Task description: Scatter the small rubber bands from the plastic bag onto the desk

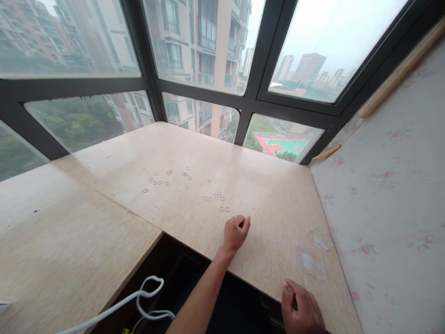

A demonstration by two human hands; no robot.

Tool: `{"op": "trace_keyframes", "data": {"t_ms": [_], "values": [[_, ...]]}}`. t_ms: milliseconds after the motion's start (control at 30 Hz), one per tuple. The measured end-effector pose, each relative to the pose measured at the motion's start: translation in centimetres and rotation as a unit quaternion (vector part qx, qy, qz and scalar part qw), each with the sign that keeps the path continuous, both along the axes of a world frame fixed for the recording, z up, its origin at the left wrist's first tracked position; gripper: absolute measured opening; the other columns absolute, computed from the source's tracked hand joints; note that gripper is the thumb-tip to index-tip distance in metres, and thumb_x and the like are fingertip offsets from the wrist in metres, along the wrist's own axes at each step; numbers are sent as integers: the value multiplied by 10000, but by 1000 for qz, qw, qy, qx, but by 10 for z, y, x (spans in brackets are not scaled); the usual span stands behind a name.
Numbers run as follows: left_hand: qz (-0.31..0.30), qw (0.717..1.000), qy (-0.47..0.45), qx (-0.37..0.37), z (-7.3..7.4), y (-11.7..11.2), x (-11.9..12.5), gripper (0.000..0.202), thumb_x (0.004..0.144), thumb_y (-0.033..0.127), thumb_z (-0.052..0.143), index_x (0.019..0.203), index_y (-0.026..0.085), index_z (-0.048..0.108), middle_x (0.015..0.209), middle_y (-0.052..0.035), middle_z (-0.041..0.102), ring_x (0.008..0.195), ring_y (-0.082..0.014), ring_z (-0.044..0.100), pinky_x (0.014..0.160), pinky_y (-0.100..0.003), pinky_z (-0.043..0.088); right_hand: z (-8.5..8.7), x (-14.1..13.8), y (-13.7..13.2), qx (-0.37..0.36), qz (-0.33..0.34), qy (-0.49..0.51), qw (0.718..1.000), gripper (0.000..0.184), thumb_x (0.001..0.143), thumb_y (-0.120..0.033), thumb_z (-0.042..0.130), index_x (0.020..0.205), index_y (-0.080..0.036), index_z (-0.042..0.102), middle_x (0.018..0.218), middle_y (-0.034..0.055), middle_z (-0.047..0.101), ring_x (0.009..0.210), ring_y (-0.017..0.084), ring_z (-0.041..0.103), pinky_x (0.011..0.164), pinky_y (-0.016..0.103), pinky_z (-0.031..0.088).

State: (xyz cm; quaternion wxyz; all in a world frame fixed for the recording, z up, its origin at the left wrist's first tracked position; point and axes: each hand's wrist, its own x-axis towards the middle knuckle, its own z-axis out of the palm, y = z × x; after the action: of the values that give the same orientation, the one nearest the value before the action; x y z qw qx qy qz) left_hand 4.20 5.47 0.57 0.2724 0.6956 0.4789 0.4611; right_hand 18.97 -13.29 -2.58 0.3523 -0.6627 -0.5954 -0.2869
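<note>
My left hand rests over the pale, marble-patterned counter, its fingers curled and the thumb side up. Whatever its fingertips may hold is too small to make out. Just beyond it lie two small thin rings, side by side. Farther off, several more rings form a loose group, and a wider scatter of them spreads to the left, a reddish one among them. Near the counter's front edge, my right hand is closed, thumb against the fingers; its contents are hidden.
Clear plastic packets lie at the right, beside the flower-patterned wall. A dark opening cuts into the counter in front of me, with a white cable across it. Dark-framed windows border the far side.
</note>
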Motion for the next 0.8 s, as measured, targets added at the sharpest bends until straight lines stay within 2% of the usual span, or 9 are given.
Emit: {"op": "trace_keyframes", "data": {"t_ms": [100,200,433,567,700,800], "values": [[-1,999,-10,-33,-2,-16,-3,445,877,339,462,486,175,326,468,50,297,462,-85,276,483,-249,212,0,0,0,-2,1,7,1000,105,878,-164,536,858,-166,639,711,35,693,625,157,597,640,280,437],[-22,997,-20,-66,-2,-28,-13,448,881,360,447,482,176,360,465,42,325,459,-88,303,472,-243,221,0,-1,-1,-13,-2,23,1000,130,881,-169,522,842,-170,646,712,34,691,633,157,597,651,281,434],[-164,982,26,-90,2,-43,-39,463,890,418,460,507,162,511,469,17,436,459,-95,372,468,-234,268,8,-2,-2,-77,7,145,986,225,917,-270,463,885,-164,659,791,69,693,728,189,629,707,311,464],[-134,987,13,-87,2,-51,-49,410,916,409,443,645,157,619,528,2,509,500,-106,437,493,-227,326,9,-2,-5,-97,-10,240,966,286,925,-355,448,977,-157,648,800,74,693,736,198,639,693,315,483],[-107,990,-9,-86,2,-53,-50,315,904,391,478,856,162,688,624,-21,605,537,-121,507,522,-220,391,8,-5,-6,-112,-20,291,950,294,914,-387,467,1021,-170,635,827,69,697,781,209,641,738,349,497],[-107,991,6,-80,0,-52,-49,300,886,380,501,922,155,696,545,6,555,467,-109,463,475,-212,367,11,-6,-5,-134,-5,328,935,276,912,-361,478,1078,-184,609,891,70,689,828,199,637,758,348,508]]}}
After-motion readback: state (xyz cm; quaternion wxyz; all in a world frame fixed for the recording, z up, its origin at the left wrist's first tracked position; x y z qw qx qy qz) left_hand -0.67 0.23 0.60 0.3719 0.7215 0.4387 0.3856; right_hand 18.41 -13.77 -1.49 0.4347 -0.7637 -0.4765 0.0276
